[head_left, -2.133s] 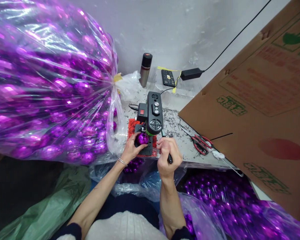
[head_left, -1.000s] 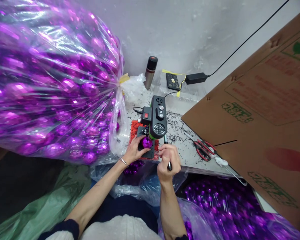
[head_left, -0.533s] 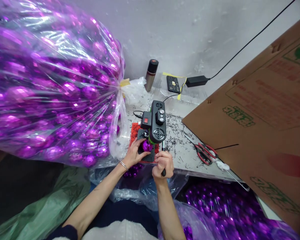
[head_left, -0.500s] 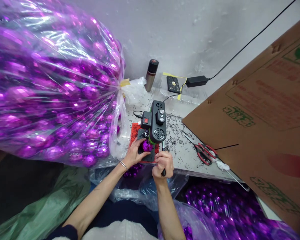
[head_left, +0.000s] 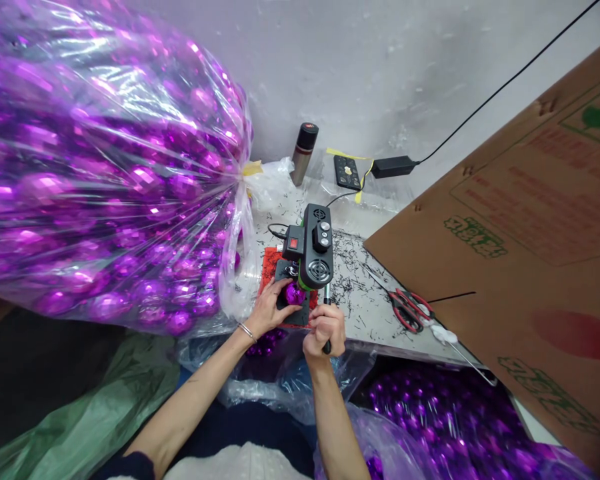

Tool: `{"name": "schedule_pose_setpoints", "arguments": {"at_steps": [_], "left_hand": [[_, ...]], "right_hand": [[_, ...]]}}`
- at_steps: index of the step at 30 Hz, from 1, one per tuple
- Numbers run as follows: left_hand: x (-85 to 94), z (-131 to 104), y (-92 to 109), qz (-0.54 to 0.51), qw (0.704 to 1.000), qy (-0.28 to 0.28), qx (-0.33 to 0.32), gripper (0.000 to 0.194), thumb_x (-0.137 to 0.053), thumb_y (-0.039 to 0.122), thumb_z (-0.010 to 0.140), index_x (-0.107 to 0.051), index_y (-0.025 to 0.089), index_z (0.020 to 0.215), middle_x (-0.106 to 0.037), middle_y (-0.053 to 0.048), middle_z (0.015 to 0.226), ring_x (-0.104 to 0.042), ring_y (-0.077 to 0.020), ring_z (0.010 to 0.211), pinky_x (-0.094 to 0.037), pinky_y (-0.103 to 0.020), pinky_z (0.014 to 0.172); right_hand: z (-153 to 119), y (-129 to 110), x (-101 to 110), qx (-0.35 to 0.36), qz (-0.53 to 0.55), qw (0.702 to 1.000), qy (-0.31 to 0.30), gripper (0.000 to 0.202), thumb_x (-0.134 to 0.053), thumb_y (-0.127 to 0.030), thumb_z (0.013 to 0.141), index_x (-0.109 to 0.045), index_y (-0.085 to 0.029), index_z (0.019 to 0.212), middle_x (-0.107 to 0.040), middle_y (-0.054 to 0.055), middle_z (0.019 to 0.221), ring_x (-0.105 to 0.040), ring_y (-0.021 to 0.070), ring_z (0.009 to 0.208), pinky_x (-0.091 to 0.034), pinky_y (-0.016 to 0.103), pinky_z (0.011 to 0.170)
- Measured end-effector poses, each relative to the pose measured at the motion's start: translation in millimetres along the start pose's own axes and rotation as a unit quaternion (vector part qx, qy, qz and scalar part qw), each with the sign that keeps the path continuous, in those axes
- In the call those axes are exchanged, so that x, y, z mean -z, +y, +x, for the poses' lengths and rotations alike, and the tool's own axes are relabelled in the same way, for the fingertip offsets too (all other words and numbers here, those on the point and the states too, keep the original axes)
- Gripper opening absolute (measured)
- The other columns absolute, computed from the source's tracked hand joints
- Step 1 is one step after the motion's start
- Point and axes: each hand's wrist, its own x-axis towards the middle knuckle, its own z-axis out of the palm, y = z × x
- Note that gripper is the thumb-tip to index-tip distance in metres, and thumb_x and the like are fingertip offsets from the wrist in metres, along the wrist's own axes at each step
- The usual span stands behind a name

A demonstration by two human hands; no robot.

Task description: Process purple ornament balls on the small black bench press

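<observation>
A shiny purple ball [head_left: 294, 293] sits on the dark base of a small black bench drill press [head_left: 318, 247], under its head. My left hand [head_left: 270, 308] has thumb and fingers closed around the ball's near and far sides. My right hand [head_left: 325, 331] is wrapped round the black-ended lever [head_left: 327, 293] at the machine's right side, and the grip's lower end pokes out beneath the fist. Under the base lies a red mat [head_left: 270, 263]. The machine's head hides the top of the ball in part.
A big clear bag of purple balls [head_left: 130, 200] fills the left. Scissors [head_left: 410, 310] and dark shavings [head_left: 347, 273] lie right of the machine, beside a cardboard box [head_left: 520, 233]. A flask [head_left: 304, 153], phone-like black slab [head_left: 347, 172] and power adapter [head_left: 394, 167] stand behind. More balls [head_left: 445, 413] lie below.
Both hands keep their places on the ball and the lever. The whole view has shifted very slightly; nothing else visibly differs.
</observation>
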Motion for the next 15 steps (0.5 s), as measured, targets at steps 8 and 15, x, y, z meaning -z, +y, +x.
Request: {"name": "schedule_pose_setpoints", "arguments": {"at_steps": [8,15], "left_hand": [[0.6,0.1,0.8,-0.005,1.000,0.002,-0.002,0.065,-0.083,0.040,0.086,-0.053,0.022,0.141,-0.072,-0.013,0.134,-0.070,-0.0314,0.126,-0.049,-0.057,0.119],[-0.4,0.2,0.3,-0.002,1.000,0.002,0.000,0.065,-0.083,0.043,0.085,-0.054,0.022,0.140,-0.073,-0.012,0.132,-0.071,-0.0310,0.125,-0.048,-0.057,0.119]], "right_hand": [[-1.7,1.9,-1.0,0.001,0.016,1.000,0.009,0.027,-0.042,-0.018,0.103,-0.055,-0.023,0.079,-0.060,-0.001,0.078,-0.058,0.0128,0.066,-0.049,0.031,0.065],[-2.8,0.6,0.6,-0.003,-0.017,1.000,0.011,0.028,-0.041,-0.020,0.103,-0.054,-0.023,0.078,-0.060,-0.001,0.076,-0.060,0.0134,0.066,-0.052,0.035,0.072]]}}
